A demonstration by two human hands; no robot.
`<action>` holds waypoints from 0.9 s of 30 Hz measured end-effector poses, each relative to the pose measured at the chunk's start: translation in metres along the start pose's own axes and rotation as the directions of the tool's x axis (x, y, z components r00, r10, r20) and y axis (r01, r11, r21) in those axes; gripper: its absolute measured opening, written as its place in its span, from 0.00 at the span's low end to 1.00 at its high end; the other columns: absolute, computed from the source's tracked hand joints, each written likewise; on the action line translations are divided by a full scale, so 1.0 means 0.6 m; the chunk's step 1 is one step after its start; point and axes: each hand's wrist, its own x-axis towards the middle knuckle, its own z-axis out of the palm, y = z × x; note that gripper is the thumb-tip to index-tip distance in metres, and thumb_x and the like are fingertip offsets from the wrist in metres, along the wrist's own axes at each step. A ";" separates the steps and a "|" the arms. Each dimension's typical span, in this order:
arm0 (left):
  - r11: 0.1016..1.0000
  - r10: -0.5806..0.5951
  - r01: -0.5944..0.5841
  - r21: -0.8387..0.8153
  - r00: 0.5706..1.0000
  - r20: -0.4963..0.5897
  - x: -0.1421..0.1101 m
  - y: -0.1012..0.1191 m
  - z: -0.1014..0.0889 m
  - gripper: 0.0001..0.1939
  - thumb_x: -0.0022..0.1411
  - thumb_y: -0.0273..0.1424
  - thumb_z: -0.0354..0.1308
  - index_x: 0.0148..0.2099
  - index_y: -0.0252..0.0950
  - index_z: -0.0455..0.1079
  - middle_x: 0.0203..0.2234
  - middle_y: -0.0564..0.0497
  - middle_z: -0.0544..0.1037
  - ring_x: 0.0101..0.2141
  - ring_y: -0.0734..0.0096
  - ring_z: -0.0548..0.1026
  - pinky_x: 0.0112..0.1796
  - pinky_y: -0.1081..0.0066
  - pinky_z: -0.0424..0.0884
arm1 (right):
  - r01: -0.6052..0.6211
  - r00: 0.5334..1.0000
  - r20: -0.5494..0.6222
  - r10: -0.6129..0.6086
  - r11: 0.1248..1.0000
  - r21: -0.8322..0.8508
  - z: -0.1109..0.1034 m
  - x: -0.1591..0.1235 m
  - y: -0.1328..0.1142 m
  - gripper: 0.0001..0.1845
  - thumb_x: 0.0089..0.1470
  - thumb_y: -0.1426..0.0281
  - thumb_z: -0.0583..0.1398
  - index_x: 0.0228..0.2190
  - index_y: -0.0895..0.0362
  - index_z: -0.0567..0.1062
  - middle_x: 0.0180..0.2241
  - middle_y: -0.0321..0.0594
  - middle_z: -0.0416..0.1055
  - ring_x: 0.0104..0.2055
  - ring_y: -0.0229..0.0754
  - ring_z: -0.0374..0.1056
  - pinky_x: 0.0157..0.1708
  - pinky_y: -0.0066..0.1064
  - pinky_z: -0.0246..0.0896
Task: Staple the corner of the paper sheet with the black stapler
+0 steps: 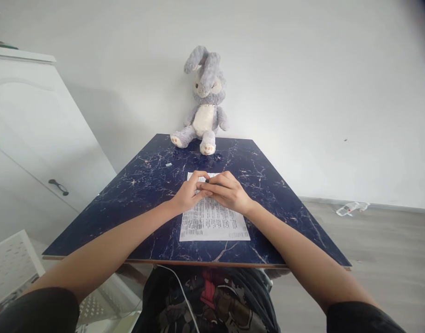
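Note:
Both hands meet above a printed sheet of paper (215,224) lying on the dark blue marbled table (157,194). My left hand (187,194) is curled, its thumb and fingers touching the fingers of the other hand. My right hand (231,192) is closed too, fingers bent toward the left. Between the fingertips a bit of a small dark object (207,181) shows; most of it is covered and its kind is unclear. The far part of the sheet is hidden behind the hands.
A grey plush rabbit (207,118) sits at the table's far edge against the wall. A small pale piece (168,164) lies left of the sheet. On the left stands a white cabinet (28,138). Clear plastic packaging (351,208) is on the floor at right.

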 end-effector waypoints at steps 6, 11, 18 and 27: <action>0.956 0.244 -0.223 0.192 0.966 -0.090 0.008 -0.004 -0.010 0.18 0.73 0.48 0.59 0.51 0.40 0.67 0.29 0.51 0.83 0.27 0.65 0.82 0.31 0.70 0.75 | 0.003 0.974 -0.227 0.002 1.000 0.020 -0.009 -0.001 0.037 0.12 0.68 0.67 0.64 0.51 0.50 0.80 0.42 0.43 0.78 0.44 0.48 0.73 0.46 0.44 0.69; 0.733 0.037 0.218 0.645 0.933 -0.357 0.042 -0.049 -0.095 0.16 0.77 0.39 0.50 0.39 0.39 0.73 0.28 0.49 0.83 0.31 0.63 0.83 0.39 0.67 0.77 | -0.481 0.872 -0.140 0.469 0.874 -0.070 -0.041 -0.068 0.176 0.12 0.59 0.71 0.68 0.46 0.54 0.84 0.30 0.38 0.75 0.34 0.46 0.71 0.41 0.39 0.69; 0.284 -0.317 0.497 0.820 0.856 -0.409 0.063 -0.155 -0.174 0.32 0.75 0.41 0.50 0.75 0.33 0.59 0.76 0.35 0.51 0.74 0.35 0.49 0.68 0.36 0.55 | -0.745 0.617 0.000 0.787 0.584 -0.323 -0.030 -0.151 0.275 0.16 0.64 0.70 0.63 0.50 0.51 0.86 0.39 0.45 0.78 0.41 0.49 0.74 0.43 0.36 0.69; 0.358 -0.183 0.316 0.878 0.946 -0.266 0.062 -0.145 -0.173 0.17 0.68 0.23 0.52 0.50 0.35 0.81 0.46 0.37 0.82 0.49 0.47 0.79 0.53 0.55 0.74 | -0.696 0.677 0.039 0.735 0.657 -0.290 -0.017 -0.148 0.274 0.23 0.66 0.74 0.58 0.56 0.47 0.83 0.48 0.48 0.75 0.49 0.51 0.72 0.51 0.39 0.70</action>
